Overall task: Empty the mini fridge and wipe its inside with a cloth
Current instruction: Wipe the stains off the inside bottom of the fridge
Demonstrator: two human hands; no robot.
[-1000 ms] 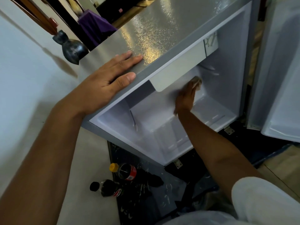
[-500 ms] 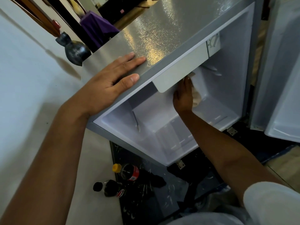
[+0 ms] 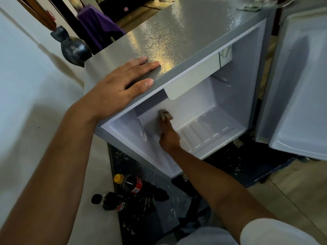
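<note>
The grey mini fridge (image 3: 185, 38) stands open, its white inside (image 3: 228, 101) holding no items. My left hand (image 3: 122, 89) lies flat on the fridge's top front edge, fingers spread. My right hand (image 3: 168, 135) reaches inside and presses a small brownish cloth (image 3: 165, 115) against the back wall, low on the left part. The cloth sticks out past my fingertips. The white freezer flap (image 3: 192, 78) hangs above my right hand.
The fridge door (image 3: 300, 89) is swung open on the right. Two dark soda bottles, one yellow-capped (image 3: 130, 183) and one black-capped (image 3: 109, 201), lie on the dark patterned mat (image 3: 146, 213) below the fridge. A dark round vase (image 3: 74, 48) stands left of the fridge by the white wall.
My right hand has moved the cloth from the upper right of the back wall, by the freezer flap, down and to the left. My left hand stays on the fridge top.
</note>
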